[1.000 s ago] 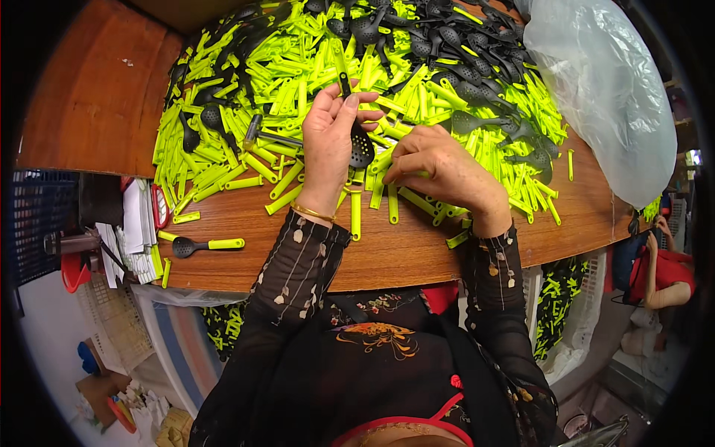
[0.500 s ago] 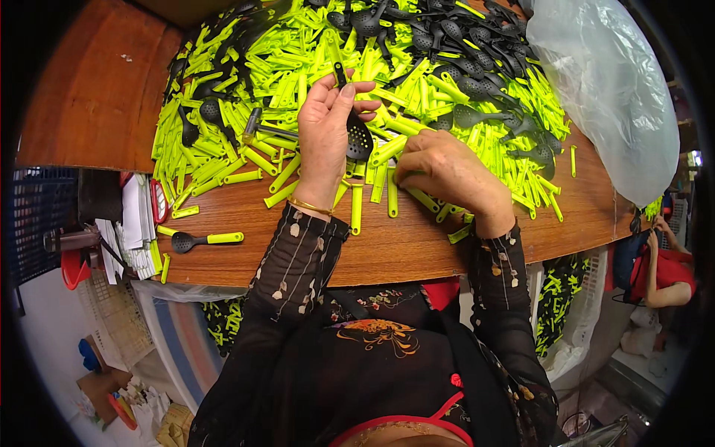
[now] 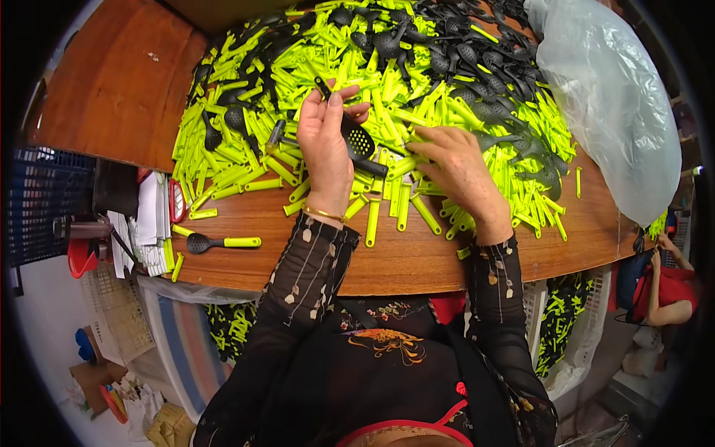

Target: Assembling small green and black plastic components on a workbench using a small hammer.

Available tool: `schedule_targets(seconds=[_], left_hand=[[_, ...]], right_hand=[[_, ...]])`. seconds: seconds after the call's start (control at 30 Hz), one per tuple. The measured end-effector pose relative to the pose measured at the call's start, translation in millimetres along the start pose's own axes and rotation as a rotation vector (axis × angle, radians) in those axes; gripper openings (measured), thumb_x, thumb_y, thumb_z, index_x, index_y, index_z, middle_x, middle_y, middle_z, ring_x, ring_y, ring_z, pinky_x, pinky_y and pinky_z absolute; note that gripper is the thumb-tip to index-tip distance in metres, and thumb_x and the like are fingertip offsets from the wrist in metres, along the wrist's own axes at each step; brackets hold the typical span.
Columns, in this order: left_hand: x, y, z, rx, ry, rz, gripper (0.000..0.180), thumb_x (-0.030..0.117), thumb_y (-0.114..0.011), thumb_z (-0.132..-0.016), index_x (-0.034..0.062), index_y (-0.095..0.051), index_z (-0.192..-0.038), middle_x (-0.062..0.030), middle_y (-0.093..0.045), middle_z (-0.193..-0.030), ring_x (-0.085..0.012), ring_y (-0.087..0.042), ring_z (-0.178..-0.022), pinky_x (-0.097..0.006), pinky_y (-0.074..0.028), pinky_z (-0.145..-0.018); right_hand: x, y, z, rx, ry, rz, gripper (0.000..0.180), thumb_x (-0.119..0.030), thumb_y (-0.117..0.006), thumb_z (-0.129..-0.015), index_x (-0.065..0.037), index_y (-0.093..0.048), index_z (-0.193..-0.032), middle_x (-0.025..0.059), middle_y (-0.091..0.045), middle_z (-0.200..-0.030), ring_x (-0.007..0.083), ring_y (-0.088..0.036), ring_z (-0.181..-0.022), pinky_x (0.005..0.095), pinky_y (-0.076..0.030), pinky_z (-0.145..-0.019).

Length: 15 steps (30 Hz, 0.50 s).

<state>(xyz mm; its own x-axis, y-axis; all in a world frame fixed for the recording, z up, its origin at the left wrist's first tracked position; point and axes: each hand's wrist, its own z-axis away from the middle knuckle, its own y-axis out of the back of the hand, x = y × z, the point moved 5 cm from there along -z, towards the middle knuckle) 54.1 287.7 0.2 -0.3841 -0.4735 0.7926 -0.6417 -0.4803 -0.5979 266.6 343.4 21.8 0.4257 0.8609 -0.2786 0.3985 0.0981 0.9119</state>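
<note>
My left hand (image 3: 326, 141) grips a black perforated spoon (image 3: 360, 138) by its stem, between thumb and fingers. Its holed bowl shows to the right of my palm, and a short dark end of the stem sticks up above my fingers. Behind that wrist lies a hammer (image 3: 276, 137); its dark grip comes out on the right below the bowl. Over the near side of a heap of lime-green handles (image 3: 372, 222), my right hand (image 3: 458, 167) has its fingers stretched and apart, with nothing seen in them.
Black spoon heads (image 3: 477, 63) pile up at the back right beside a clear plastic bag (image 3: 607, 104). One spoon with a green handle (image 3: 223, 243) lies at the table's front left, near stacked papers (image 3: 153, 216). Baskets (image 3: 562, 320) stand below the edge. Another person (image 3: 663, 287) is at far right.
My right hand's fingers have uncurled and lifted off the green handles. The spoon's upper end has dropped lower in my left hand. The hammer's grip now shows. The whole view has shifted slightly.
</note>
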Motion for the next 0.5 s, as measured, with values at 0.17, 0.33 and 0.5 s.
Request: schedule_targets(seconds=[0.17, 0.33, 0.5], left_hand=[[-2.0, 0.5, -1.8, 0.011, 0.010, 0.040, 0.027, 0.015, -0.058, -0.113, 0.0007, -0.055, -0.136, -0.0154, -0.075, -0.118, -0.0188, -0.076, -0.089, -0.030, -0.061, -0.079], [-6.9, -3.2, -0.9, -0.010, 0.035, 0.043, 0.026, 0.014, -0.058, -0.113, 0.0003, -0.056, -0.135, -0.0151, -0.076, -0.116, -0.0190, -0.076, -0.089, -0.030, -0.061, -0.079], [-13.0, -12.9, 7.0, -0.072, 0.100, -0.021, 0.026, 0.015, -0.058, -0.113, 0.0007, -0.058, -0.134, -0.0152, -0.077, -0.115, -0.0189, -0.077, -0.087, -0.029, -0.061, -0.077]], right_hand=[[-23.3, 19.4, -7.8, 0.039, 0.156, -0.190, 0.025, -0.011, -0.081, -0.084, -0.017, -0.080, -0.108, 0.0022, -0.072, -0.126, 0.0276, -0.063, -0.121, 0.0433, -0.045, -0.105], [-37.7, 2.8, -4.6, -0.194, 0.259, -0.162, 0.016, -0.014, -0.081, -0.081, -0.020, -0.081, -0.096, -0.0032, -0.070, -0.109, 0.0228, -0.063, -0.109, 0.0401, -0.045, -0.097], [-35.6, 0.8, -6.3, -0.187, 0.241, -0.147, 0.014, -0.020, -0.081, -0.081, -0.020, -0.080, -0.095, -0.0030, -0.069, -0.107, 0.0232, -0.062, -0.110, 0.0394, -0.045, -0.097]])
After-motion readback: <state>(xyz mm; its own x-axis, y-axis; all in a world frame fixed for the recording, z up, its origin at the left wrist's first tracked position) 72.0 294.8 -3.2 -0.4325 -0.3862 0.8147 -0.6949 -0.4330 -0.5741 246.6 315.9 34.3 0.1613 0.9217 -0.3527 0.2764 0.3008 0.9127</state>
